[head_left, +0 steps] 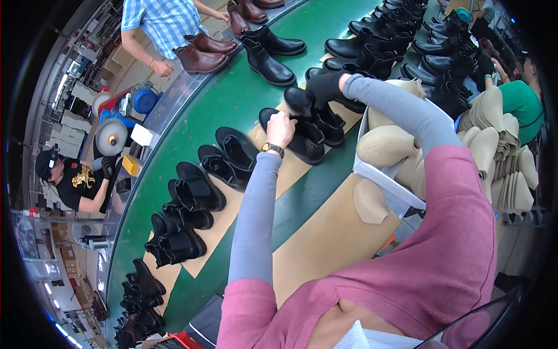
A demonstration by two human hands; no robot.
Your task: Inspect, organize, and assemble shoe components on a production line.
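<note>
My left hand (281, 129), bare with a watch at the wrist, is closed at the side of a black ankle boot (308, 145) on brown paper. Its fingers are curled, with the tips partly hidden. My right hand (325, 88) wears a black glove and reaches over from the right. It rests against a second black boot (297, 101) just beyond the first; glove and boot blend, so its fingers do not show. Nearer on the left, another pair of black boots (237, 149) stands on the same green conveyor belt (192, 119).
A white box (361, 166) of beige foot-shaped inserts (386, 144) stands at my right, stacked inserts (485, 145) beyond it. One insert (369, 200) lies on brown paper (325, 232). More black boots (372, 43) line the far belt. A person (165, 29) stands across near brown boots (200, 53).
</note>
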